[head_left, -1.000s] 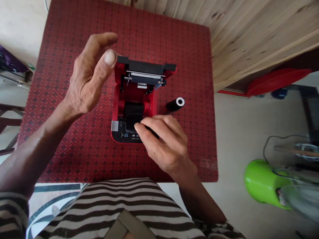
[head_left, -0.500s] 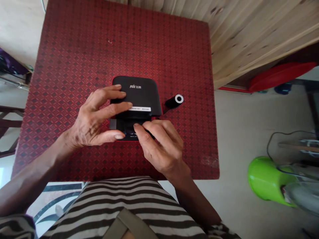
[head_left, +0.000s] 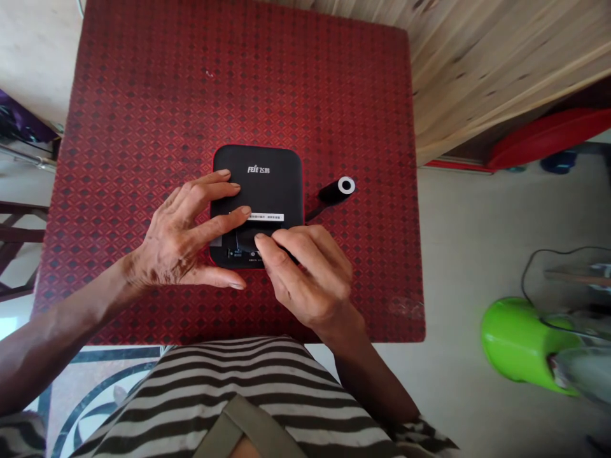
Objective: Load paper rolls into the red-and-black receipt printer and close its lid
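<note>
A small red printer with a black lid (head_left: 267, 184) sits in the middle of a table with a red patterned cloth (head_left: 143, 114). The lid lies flat and closed. My left hand (head_left: 191, 238) rests on the lid's left half with fingers stretched out and pressing down. My right hand (head_left: 310, 273) is curled at the printer's front edge, its fingertips pinching a dark strip that comes out of the slot; I cannot make out what the strip is. A black roll with a white core (head_left: 337, 189) lies just right of the printer.
A wooden plank wall (head_left: 501, 57) runs behind and to the right of the table. On the floor at right stand a green plastic object (head_left: 515, 343) and a red tub (head_left: 548, 137). My striped shirt (head_left: 248, 401) fills the bottom.
One second ago the lid stood open, showing the red inside, with my left hand raised beside it. The lid has come down and my left hand now presses on it. My right hand stayed at the front.
</note>
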Demonstrator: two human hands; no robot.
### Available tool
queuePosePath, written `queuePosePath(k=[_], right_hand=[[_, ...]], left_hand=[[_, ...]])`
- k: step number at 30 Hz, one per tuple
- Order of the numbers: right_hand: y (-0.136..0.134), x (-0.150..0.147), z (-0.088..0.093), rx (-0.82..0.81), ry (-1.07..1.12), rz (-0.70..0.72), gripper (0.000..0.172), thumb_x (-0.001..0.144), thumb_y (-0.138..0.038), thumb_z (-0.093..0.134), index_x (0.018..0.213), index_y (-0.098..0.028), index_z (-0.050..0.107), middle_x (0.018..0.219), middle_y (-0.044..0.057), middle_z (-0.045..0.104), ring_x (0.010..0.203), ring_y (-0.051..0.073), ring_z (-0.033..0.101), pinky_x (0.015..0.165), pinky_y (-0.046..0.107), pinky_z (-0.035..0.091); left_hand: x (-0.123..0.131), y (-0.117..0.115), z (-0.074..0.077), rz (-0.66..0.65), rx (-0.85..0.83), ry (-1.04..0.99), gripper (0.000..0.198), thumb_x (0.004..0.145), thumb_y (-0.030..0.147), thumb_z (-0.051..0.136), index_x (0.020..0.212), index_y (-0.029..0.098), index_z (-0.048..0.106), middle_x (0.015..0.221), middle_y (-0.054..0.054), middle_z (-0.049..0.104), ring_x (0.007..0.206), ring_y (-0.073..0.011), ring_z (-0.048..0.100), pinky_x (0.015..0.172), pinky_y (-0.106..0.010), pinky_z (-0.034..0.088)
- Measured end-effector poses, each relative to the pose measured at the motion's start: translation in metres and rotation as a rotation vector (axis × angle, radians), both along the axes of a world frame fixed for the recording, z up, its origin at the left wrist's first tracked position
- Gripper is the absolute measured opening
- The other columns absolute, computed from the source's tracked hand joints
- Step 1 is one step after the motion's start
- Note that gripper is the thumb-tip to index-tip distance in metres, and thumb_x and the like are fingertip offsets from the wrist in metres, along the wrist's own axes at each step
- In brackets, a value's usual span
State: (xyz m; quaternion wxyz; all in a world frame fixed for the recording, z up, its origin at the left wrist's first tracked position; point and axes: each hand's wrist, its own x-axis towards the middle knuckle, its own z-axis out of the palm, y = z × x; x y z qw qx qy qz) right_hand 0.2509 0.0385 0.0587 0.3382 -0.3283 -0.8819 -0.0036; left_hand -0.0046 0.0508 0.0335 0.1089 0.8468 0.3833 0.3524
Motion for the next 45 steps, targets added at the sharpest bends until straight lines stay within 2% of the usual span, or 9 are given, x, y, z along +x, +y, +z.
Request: queuePosePath(k=[6, 10, 13, 17, 22, 26, 30, 36, 45], right_hand=[[-0.001, -0.001, -0.001, -0.001, -0.003, -0.004, 0.023, 0.099, -0.007, 0.067, 0.119, -0.017, 0.073, 0.095, 0.006, 0.077, 0.086, 0.02, 0.067, 0.074, 0.037, 0.055], [-0.004, 0.001, -0.004, -0.003, 0.055, -0.013, 0.024, 0.099, -0.008, 0.07, 0.122, -0.015, 0.07, 0.099, 0.008, 0.079, 0.089, 0.02, 0.069, 0.079, 0.037, 0.059], [-0.007, 0.004, -0.008, -0.047, 0.127, -0.052, 0.03, 0.099, -0.012, 0.071, 0.129, -0.018, 0.068, 0.105, 0.008, 0.078, 0.095, 0.022, 0.071, 0.086, 0.039, 0.062], [-0.011, 0.006, -0.017, -0.083, 0.241, -0.164, 0.041, 0.1, -0.017, 0.071, 0.139, -0.026, 0.065, 0.112, 0.008, 0.077, 0.101, 0.024, 0.073, 0.09, 0.043, 0.063], [-0.012, 0.003, -0.029, -0.074, 0.387, -0.285, 0.044, 0.102, -0.027, 0.069, 0.145, -0.024, 0.063, 0.126, 0.014, 0.07, 0.115, 0.03, 0.069, 0.094, 0.048, 0.063], [-0.015, 0.005, -0.041, -0.245, 0.441, -0.315, 0.051, 0.105, -0.036, 0.063, 0.153, -0.025, 0.053, 0.137, 0.016, 0.063, 0.125, 0.033, 0.066, 0.098, 0.054, 0.062], [-0.017, 0.005, -0.051, -0.378, 0.461, -0.296, 0.047, 0.108, -0.041, 0.053, 0.152, -0.023, 0.053, 0.137, 0.016, 0.065, 0.123, 0.031, 0.067, 0.098, 0.053, 0.062], [-0.011, 0.007, -0.049, -0.39, 0.447, -0.267, 0.042, 0.108, -0.043, 0.053, 0.145, -0.023, 0.058, 0.13, 0.013, 0.069, 0.115, 0.029, 0.069, 0.093, 0.049, 0.062], [-0.01, 0.01, -0.046, -0.392, 0.39, -0.281, 0.043, 0.109, -0.047, 0.05, 0.144, -0.022, 0.058, 0.127, 0.014, 0.07, 0.111, 0.028, 0.07, 0.089, 0.045, 0.062]], left_hand=[[0.001, -0.002, -0.004, 0.015, -0.001, 0.046, 0.084, 0.082, 0.085, 0.072, 0.149, 0.036, 0.061, 0.152, -0.013, 0.061, 0.15, -0.0417, 0.056, 0.121, -0.065, 0.051], [0.007, -0.018, -0.009, 0.057, 0.084, 0.027, 0.085, 0.089, 0.079, 0.069, 0.156, 0.029, 0.055, 0.153, -0.018, 0.059, 0.15, -0.0447, 0.055, 0.121, -0.067, 0.05], [0.012, -0.04, -0.014, 0.168, 0.171, 0.02, 0.071, 0.092, 0.06, 0.078, 0.152, 0.028, 0.058, 0.148, -0.016, 0.063, 0.141, -0.04, 0.064, 0.114, -0.059, 0.059], [0.013, -0.059, -0.019, 0.273, 0.212, 0.051, 0.06, 0.09, 0.038, 0.085, 0.145, 0.031, 0.061, 0.144, -0.013, 0.069, 0.124, -0.0326, 0.074, 0.094, -0.046, 0.067], [0.014, -0.061, -0.024, 0.322, 0.214, 0.059, 0.057, 0.091, 0.041, 0.084, 0.142, 0.034, 0.06, 0.141, -0.01, 0.072, 0.113, -0.0285, 0.078, 0.083, -0.043, 0.068], [0.014, -0.062, -0.027, 0.348, 0.158, 0.031, 0.057, 0.092, 0.047, 0.082, 0.142, 0.039, 0.057, 0.143, -0.007, 0.072, 0.117, -0.0293, 0.078, 0.084, -0.046, 0.069], [0.014, -0.064, -0.028, 0.362, 0.15, 0.04, 0.055, 0.092, 0.048, 0.082, 0.141, 0.04, 0.058, 0.143, -0.007, 0.07, 0.116, -0.0287, 0.078, 0.086, -0.045, 0.07], [0.019, -0.062, -0.027, 0.382, 0.188, -0.003, 0.061, 0.092, 0.048, 0.083, 0.146, 0.037, 0.057, 0.147, -0.008, 0.067, 0.12, -0.0278, 0.075, 0.089, -0.042, 0.07], [0.024, -0.065, -0.013, 0.371, 0.004, -0.137, 0.064, 0.087, 0.041, 0.089, 0.143, 0.037, 0.06, 0.151, -0.007, 0.063, 0.124, -0.028, 0.072, 0.093, -0.045, 0.07]])
